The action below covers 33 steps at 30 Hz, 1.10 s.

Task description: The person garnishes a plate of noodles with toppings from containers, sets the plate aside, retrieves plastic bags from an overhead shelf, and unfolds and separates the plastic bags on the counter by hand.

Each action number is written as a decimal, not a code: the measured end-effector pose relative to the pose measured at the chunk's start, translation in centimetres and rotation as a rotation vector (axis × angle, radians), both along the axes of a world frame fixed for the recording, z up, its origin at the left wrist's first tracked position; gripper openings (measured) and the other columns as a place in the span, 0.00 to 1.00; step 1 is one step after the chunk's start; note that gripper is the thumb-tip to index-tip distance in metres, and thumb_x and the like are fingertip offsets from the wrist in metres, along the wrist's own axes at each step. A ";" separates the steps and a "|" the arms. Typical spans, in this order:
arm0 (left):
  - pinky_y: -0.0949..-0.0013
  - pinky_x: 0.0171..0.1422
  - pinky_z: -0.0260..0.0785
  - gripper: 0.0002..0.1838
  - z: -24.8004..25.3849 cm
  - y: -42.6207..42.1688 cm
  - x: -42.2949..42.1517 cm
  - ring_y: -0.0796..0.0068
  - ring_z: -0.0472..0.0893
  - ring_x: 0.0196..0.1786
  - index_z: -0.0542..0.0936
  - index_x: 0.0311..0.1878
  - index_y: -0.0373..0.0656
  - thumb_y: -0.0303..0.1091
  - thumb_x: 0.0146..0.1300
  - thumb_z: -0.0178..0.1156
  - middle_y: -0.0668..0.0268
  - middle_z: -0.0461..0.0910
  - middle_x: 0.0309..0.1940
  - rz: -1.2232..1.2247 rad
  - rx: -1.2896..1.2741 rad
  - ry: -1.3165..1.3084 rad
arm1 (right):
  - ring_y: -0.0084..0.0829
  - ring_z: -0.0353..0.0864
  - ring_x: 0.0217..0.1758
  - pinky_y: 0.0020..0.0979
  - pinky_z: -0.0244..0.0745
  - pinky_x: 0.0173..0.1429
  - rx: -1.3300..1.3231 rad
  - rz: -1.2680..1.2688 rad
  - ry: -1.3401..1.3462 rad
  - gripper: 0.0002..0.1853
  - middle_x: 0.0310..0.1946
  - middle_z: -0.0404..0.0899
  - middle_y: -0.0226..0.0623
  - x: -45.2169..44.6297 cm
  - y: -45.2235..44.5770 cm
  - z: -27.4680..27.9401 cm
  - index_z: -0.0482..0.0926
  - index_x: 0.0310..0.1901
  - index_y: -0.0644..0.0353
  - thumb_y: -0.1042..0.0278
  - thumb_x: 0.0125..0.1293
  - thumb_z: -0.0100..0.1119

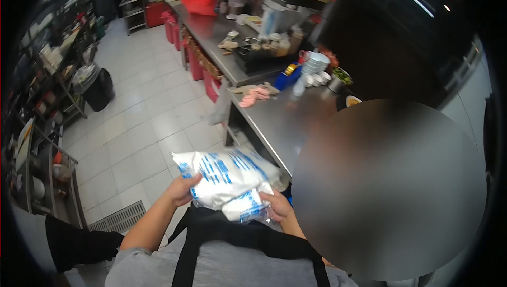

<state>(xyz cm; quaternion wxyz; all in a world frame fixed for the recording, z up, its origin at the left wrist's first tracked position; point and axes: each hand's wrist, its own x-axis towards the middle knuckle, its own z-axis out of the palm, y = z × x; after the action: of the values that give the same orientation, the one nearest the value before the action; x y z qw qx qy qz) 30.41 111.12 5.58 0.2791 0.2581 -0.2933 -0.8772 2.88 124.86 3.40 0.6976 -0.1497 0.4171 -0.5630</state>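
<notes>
Head view: here's the bag (219, 173), in front of the chest, near the surface's (277, 128) edge. Looks soft, slick, probably weighty, apt to sag, so both sides want support. It sits right between the hands: left hand (183, 190) curled on its left edge, right hand (277, 205) closed on the near-right corner.

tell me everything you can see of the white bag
The white bag looks like glossy, creased plastic with blue printing. It is held aslant in front of the black apron, beside the steel counter. The left hand grips its left edge; the right hand grips at the lower right, where what looks like a smaller white-and-blue packet overlaps it. Its contents are hidden.
</notes>
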 end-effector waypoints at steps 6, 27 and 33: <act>0.59 0.65 0.62 0.22 2.2 -11.5 9.6 0.63 0.72 0.59 0.64 0.60 0.34 0.30 0.65 0.53 0.58 0.72 0.55 0.523 -0.121 0.071 | 0.36 0.79 0.46 0.38 0.78 0.47 -0.021 0.020 0.079 0.23 0.48 0.75 0.42 4.4 -17.7 -0.6 0.63 0.61 0.60 0.75 0.64 0.52; 0.56 0.59 0.70 0.22 -0.7 -47.6 16.9 0.58 0.76 0.51 0.63 0.58 0.31 0.21 0.61 0.51 0.53 0.73 0.50 1.106 0.048 -0.261 | 0.38 0.80 0.41 0.43 0.80 0.45 -0.170 -0.248 -0.198 0.16 0.42 0.76 0.40 3.0 -82.1 -1.7 0.68 0.52 0.62 0.79 0.62 0.49; 0.56 0.59 0.70 0.21 1.0 -58.0 18.3 0.58 0.77 0.52 0.64 0.58 0.31 0.23 0.62 0.51 0.53 0.73 0.51 1.157 0.099 -0.305 | 0.49 0.66 0.62 0.59 0.61 0.62 -0.345 -0.591 -0.117 0.31 0.62 0.61 0.45 -2.5 -106.8 8.4 0.53 0.64 0.52 0.55 0.66 0.55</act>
<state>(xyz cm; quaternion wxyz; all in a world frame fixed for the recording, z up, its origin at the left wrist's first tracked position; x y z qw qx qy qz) 48.76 53.13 6.62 0.6537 0.5117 -0.1005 -0.5484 0.33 18.05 11.81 0.4916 -0.1053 0.3004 -0.8106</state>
